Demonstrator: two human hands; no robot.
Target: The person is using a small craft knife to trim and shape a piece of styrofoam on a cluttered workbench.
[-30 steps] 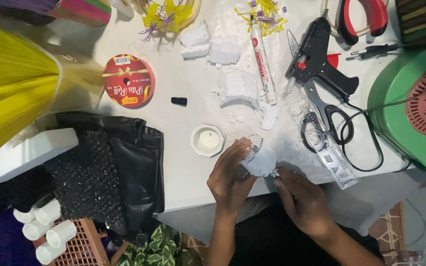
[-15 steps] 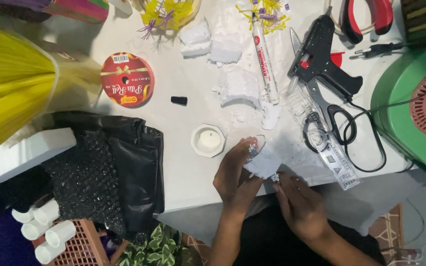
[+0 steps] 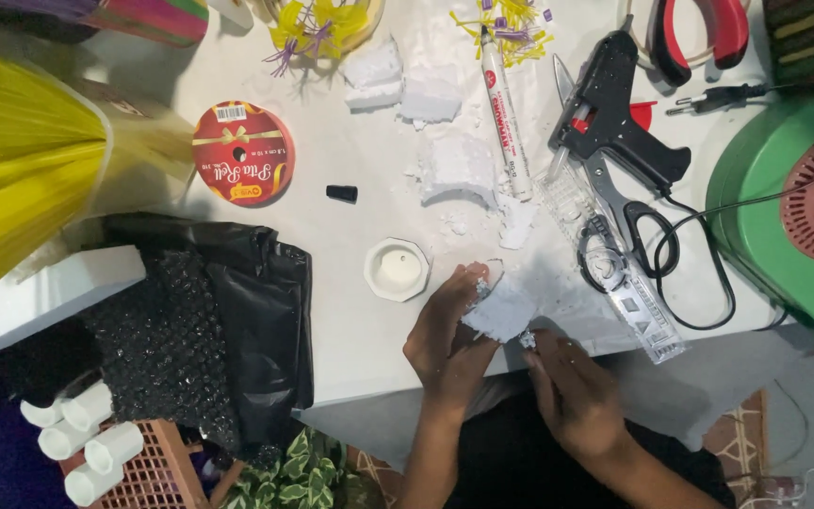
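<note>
At the near edge of the table [image 3: 350, 179], the right hand [image 3: 572, 391] pinches the lower right corner of a white foam piece [image 3: 501, 311], fingers drawn together. The left hand [image 3: 445, 330] cups the piece from its left side, thumb and fingers curled round it. The foam lies between both hands, slanting up toward the right. Just beyond stands a small white candle holder [image 3: 397, 270]; farther off lie scissors [image 3: 628, 221] and a black glue gun [image 3: 614, 118].

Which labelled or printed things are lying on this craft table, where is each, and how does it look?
Ribbon spool: upper left of the table, round, red label with gold bow design.
Marker pen: top centre, long, white with red print.
Clear ruler: right of the hands, transparent strip with dark markings.
</note>
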